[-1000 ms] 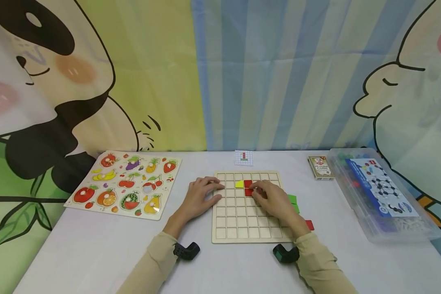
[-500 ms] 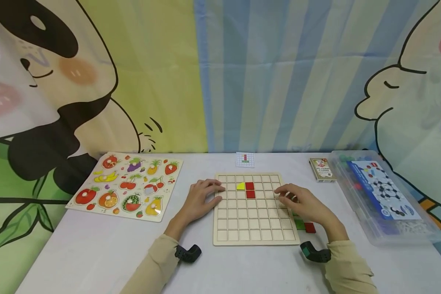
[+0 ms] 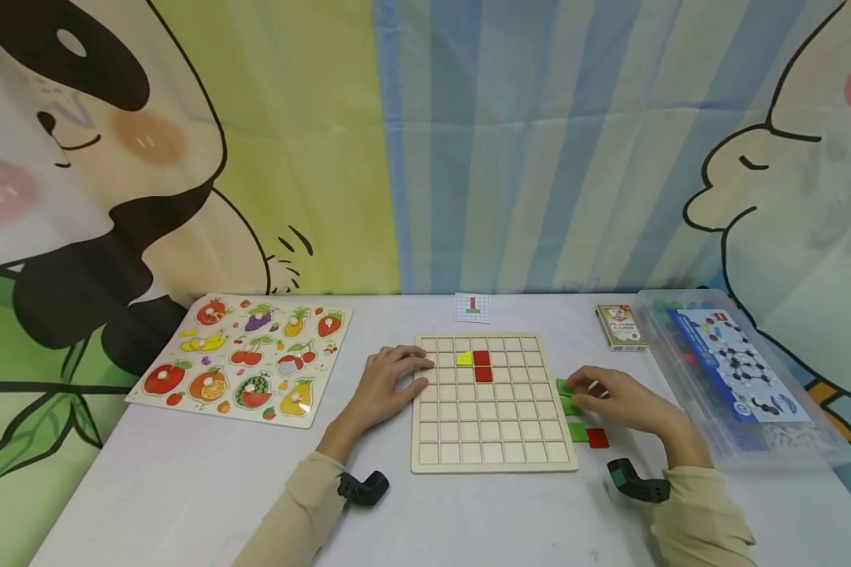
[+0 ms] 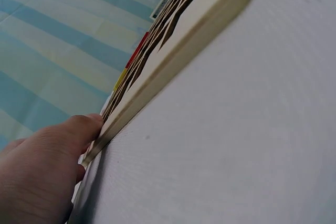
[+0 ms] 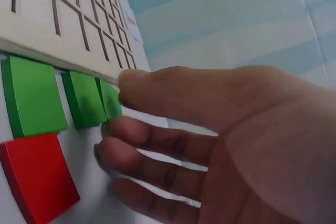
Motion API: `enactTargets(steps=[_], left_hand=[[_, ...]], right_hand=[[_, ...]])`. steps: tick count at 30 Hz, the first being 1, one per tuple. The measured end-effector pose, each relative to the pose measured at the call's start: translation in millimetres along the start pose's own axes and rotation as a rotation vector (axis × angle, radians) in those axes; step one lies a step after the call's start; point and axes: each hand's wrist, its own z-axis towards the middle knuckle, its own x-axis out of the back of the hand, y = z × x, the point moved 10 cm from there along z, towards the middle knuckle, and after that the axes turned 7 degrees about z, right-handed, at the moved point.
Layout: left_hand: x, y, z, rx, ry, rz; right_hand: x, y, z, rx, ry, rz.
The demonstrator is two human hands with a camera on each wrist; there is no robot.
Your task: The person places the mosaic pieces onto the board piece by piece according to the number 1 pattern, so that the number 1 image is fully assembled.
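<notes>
A wooden grid board (image 3: 470, 431) lies on the white table. Two red square tiles (image 3: 482, 366) sit one below the other in its cells, with a yellow tile (image 3: 464, 360) with a cut corner beside the upper one. My left hand (image 3: 386, 383) rests at the board's left edge, thumb and fingertips touching it. At the right side, my right hand (image 3: 620, 398) hovers with loosely bent fingers over the green tiles (image 5: 35, 95). Its thumb and index fingertips are right at the farthest green tile (image 5: 109, 99). A loose red tile (image 5: 39, 177) lies next to the nearest green one.
Behind the board is a small pattern card (image 3: 473, 308). A fruit puzzle board (image 3: 244, 358) lies at the left. A playing card box (image 3: 621, 327) and a clear plastic case (image 3: 737, 378) stand at the right. A printed curtain (image 3: 510, 142) hangs behind the table.
My right hand has let go of the lower red tile in its cell and moved right, off the board, to the green tiles. My left hand has stayed at the board's edge.
</notes>
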Motion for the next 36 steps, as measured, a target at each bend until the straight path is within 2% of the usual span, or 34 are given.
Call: enactTargets(steps=[8, 13, 20, 24, 31, 36], left_hand=[[0.4, 0.1, 0.4, 0.003, 0.001, -0.011], [-0.9, -1.1, 0.5, 0.006, 0.0, -0.008], [-2.2, -2.0, 0.9, 0.007, -0.008, -0.008], [-2.0, -3.1, 0.8, 0.011, -0.014, 0.002], [-2.2, -2.8, 0.3, 0.015, -0.023, -0.005], [-0.2, -1.3, 1.7, -0.002, -0.008, -0.002]], right_hand=[[-3, 14, -7.7, -0.086, -0.09, 0.049], [-5, 18, -12.0, -0.103, -0.132, 0.061], [-10, 26, -18.8, -0.198, -0.18, 0.056], [-9, 28, -18.0, -0.2, -0.161, 0.053], [3, 30, -11.2, -0.173, -0.025, -0.023], [3, 30, -11.8, -0.172, -0.054, 0.021]])
